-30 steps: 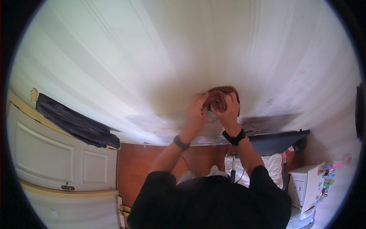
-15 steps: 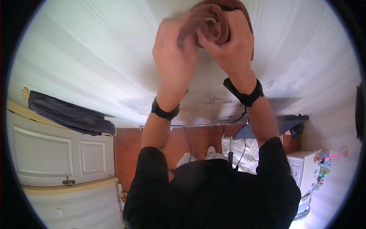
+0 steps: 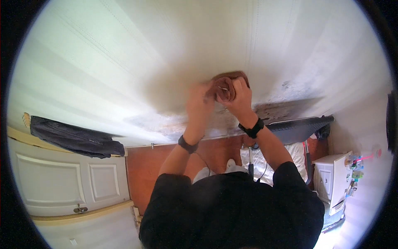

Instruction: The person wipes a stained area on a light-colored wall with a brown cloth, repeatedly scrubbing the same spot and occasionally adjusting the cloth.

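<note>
A rolled, folded brown cloth (image 3: 226, 89) sits against the pale striped wall (image 3: 166, 50), its coiled end toward me. My right hand (image 3: 241, 99) is closed round its right side, the thumb along the roll. My left hand (image 3: 200, 103) grips the cloth's left edge; motion blurs it, and the exact finger positions are smeared. A dark strap is on each wrist. Just below and beside the hands, the lower wall has dark, peeling stains (image 3: 286, 111).
At left, a dark garment (image 3: 76, 135) hangs from a rack above a white door (image 3: 52, 170). A dark folding bed (image 3: 296, 132) stands low at right, near a white cabinet (image 3: 325, 178) and several small bottles (image 3: 354, 174). Below lies a reddish-brown floor (image 3: 145, 174).
Both hands have moved down the wall with the brown cloth, closer to the stained lower part. The left hand is more blurred now.
</note>
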A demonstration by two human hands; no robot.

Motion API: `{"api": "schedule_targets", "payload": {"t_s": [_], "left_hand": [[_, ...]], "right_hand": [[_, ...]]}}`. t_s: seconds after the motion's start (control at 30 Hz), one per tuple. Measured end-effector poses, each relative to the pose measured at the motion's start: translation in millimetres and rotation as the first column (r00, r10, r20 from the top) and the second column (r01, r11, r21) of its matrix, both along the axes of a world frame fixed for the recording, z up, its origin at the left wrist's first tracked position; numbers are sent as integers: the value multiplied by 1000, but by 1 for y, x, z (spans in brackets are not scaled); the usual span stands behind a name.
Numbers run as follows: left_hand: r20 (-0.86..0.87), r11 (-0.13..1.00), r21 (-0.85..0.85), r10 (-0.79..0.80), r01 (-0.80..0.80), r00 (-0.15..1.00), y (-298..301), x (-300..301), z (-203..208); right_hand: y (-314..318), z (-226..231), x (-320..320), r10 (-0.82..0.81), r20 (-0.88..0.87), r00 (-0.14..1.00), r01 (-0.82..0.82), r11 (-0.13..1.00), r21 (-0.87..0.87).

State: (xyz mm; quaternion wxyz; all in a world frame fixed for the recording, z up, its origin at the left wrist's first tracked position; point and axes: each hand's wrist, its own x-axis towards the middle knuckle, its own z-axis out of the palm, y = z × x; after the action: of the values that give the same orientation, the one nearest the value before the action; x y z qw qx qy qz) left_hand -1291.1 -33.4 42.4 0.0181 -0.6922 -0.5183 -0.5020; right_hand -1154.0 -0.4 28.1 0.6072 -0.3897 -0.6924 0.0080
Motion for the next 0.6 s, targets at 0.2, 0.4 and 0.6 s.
{"api": "schedule_targets", "payload": {"t_s": [0.2, 0.4, 0.6], "left_hand": [[65, 974, -215, -54, 67, 996, -5, 6, -34], [45, 991, -50, -123, 126, 991, -4, 23, -17], [196, 973, -111, -176, 201, 965, 4, 60, 65]], "right_hand": [[2, -54, 18, 72, 30, 997, -68, 992, -107], [-9, -24, 26, 73, -146, 987, -103, 971, -215], [2, 56, 53, 153, -234, 960, -169, 984, -49]]}}
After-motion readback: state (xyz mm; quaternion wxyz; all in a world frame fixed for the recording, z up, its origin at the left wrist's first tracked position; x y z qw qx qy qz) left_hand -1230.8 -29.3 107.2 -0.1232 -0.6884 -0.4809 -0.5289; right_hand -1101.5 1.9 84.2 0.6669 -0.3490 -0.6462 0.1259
